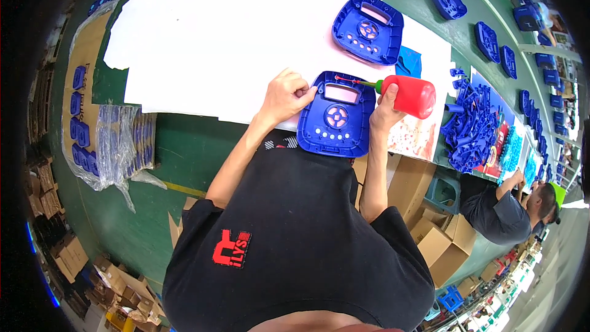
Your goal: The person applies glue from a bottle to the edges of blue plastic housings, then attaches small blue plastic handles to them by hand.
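A blue plastic panel [337,117] with a window opening and round button holes lies on the white sheet [221,43] in front of me. My left hand [287,93] pinches its upper left corner. My right hand [386,99] grips a red squeeze bottle [413,96] with a green collar, tilted sideways. The bottle's thin nozzle reaches left across the panel's top edge. A second blue panel [367,27] of the same shape lies further back on the sheet.
A heap of small blue plastic parts [470,126] lies to the right. More blue panels [491,43] line the green bench. Bagged blue parts [120,144] sit at the left. Cardboard boxes [439,240] stand below. Another person [504,209] works at the right.
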Action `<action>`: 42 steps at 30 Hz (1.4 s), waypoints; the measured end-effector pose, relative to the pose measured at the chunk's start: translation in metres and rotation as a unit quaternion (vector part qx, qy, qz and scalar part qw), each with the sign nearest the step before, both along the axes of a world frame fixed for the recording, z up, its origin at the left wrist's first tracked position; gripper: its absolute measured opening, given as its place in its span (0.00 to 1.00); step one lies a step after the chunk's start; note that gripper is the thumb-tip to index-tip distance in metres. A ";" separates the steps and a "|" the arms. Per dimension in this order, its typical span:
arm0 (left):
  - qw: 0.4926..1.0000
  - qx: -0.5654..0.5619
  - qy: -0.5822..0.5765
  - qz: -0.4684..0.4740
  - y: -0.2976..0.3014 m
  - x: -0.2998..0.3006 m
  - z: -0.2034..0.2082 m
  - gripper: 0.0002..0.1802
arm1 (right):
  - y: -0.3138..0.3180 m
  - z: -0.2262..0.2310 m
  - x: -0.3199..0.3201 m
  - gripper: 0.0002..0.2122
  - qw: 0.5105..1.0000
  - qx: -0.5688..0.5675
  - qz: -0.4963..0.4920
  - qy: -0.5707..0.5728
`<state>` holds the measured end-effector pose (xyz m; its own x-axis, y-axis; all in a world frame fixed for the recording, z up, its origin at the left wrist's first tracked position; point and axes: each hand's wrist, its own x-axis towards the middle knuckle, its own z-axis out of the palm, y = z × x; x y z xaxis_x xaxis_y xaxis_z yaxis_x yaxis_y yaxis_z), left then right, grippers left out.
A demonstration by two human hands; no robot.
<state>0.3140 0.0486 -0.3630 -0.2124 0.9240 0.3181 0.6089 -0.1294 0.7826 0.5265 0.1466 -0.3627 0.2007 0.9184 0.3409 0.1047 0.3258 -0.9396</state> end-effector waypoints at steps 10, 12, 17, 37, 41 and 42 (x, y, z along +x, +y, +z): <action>1.000 0.008 -0.003 0.003 0.001 -0.001 -0.004 0.14 | -0.003 0.003 0.000 0.18 0.999 -0.030 0.017 -0.021; 1.000 0.004 -0.002 0.002 0.001 0.000 -0.004 0.14 | 0.002 0.005 -0.009 0.18 1.000 -0.007 0.023 0.000; 1.000 0.008 -0.006 -0.013 0.003 0.001 -0.005 0.14 | 0.012 0.007 -0.006 0.15 0.989 -0.116 0.059 0.069; 1.000 0.003 -0.015 0.000 0.003 0.002 -0.005 0.15 | 0.119 0.066 0.164 0.43 0.762 -0.444 0.181 -0.435; 1.000 -0.002 -0.023 -0.002 0.006 0.003 -0.003 0.15 | 0.187 0.068 0.193 0.29 0.821 -0.331 0.069 -0.460; 1.000 -0.001 -0.017 0.001 0.005 0.003 -0.003 0.15 | 0.206 0.063 0.193 0.28 0.805 -0.319 0.015 -0.499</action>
